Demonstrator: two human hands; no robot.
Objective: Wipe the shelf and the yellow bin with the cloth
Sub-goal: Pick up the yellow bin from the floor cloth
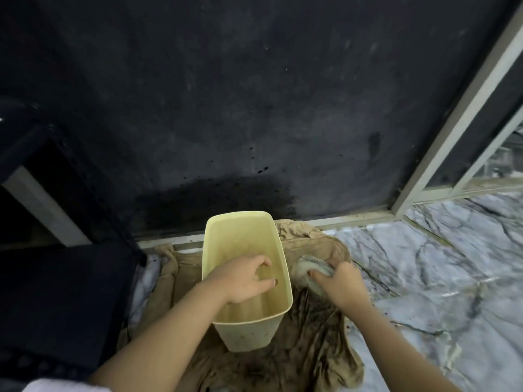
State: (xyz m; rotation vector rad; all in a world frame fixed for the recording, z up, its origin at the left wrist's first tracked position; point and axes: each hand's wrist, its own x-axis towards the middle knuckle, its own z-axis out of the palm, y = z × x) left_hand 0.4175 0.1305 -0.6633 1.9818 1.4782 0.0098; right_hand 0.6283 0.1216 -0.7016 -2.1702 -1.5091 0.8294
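A pale yellow bin (240,333) stands upright on a dirty tan cloth (308,355) spread on the marble floor. My left hand (243,278) reaches down inside the bin, fingers loosely curled against its inner wall. Just right of the bin, my right hand (339,284) grips a bunched grey-white rag (310,271) that presses against the bin's outer right side. The tan cloth is smeared with dark dirt near my right wrist.
A dusty black wall panel (254,108) rises behind the bin. A dark shelf unit (62,301) stands at the left. White window frames (452,131) run at the right above the grey-veined marble floor (438,278), which carries scattered dirt specks.
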